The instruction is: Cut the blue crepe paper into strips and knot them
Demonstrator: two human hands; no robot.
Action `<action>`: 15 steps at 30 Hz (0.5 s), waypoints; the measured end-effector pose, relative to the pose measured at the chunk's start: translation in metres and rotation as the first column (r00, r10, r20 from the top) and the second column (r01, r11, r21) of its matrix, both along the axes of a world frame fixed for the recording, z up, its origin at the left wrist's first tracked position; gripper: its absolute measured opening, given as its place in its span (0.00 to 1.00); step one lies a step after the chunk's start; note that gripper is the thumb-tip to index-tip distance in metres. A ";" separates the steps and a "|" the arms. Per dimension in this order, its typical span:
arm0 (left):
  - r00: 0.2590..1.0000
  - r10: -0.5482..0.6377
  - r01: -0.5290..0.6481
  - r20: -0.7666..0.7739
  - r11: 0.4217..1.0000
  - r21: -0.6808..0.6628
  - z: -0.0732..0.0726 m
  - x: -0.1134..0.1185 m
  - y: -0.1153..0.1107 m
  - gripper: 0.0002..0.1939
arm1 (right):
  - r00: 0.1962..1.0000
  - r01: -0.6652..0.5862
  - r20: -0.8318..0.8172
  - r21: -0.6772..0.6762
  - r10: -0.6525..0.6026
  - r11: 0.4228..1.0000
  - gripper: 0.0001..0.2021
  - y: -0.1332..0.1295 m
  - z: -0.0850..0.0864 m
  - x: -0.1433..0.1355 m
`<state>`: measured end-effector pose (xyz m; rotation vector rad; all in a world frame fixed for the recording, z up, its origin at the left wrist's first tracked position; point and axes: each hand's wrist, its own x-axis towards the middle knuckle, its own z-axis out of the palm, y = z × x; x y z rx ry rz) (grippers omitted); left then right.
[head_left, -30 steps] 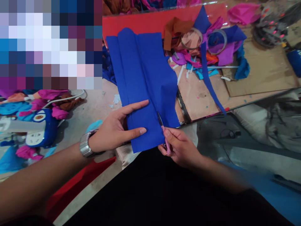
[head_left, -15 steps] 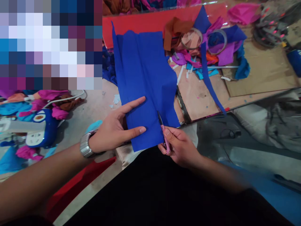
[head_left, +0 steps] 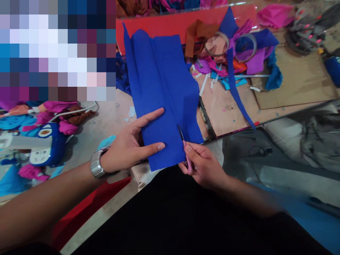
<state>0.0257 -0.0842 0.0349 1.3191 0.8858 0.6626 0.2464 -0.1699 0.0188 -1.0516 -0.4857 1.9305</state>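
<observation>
Left hand (head_left: pixel 130 145), thumb and forefinger spread, touches 1 creased blue sheet (head_left: pixel 167 85) overhanging the bench's (head_left: pixel 225 113) near edge; right hand (head_left: pixel 205 164) pinches 1 pair of pink-handled scissors (head_left: pixel 181 135).

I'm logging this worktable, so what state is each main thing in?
Left hand, spread on the blue sheet.
Right hand, closed around the scissors.
Scissors, blade at the sheet, opening unclear.
Blue sheet, creased, right edge wavy.
Metal wristband, worn.
Two rings, lying among scraps.
Cardboard, flat.
Socket block, power state unclear.
</observation>
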 end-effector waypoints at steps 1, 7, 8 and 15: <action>1.000 0.000 0.000 0.007 1.000 -0.007 0.000 0.000 0.000 0.45 | 1.000 -0.004 0.004 0.000 0.004 1.000 0.19 0.000 0.000 0.000; 1.000 -0.004 0.004 -0.017 1.000 0.013 0.001 0.000 0.000 0.45 | 0.999 0.019 -0.032 -0.013 -0.019 1.000 0.19 0.000 0.000 -0.001; 1.000 -0.005 0.006 -0.024 1.000 0.017 0.002 0.000 -0.001 0.45 | 0.999 0.018 -0.033 -0.022 -0.019 1.000 0.19 0.000 0.000 -0.001; 0.999 -0.040 0.040 -0.010 0.999 -0.011 0.003 -0.001 -0.001 0.45 | 1.000 -0.022 0.019 -0.022 0.022 1.000 0.20 0.005 0.000 -0.002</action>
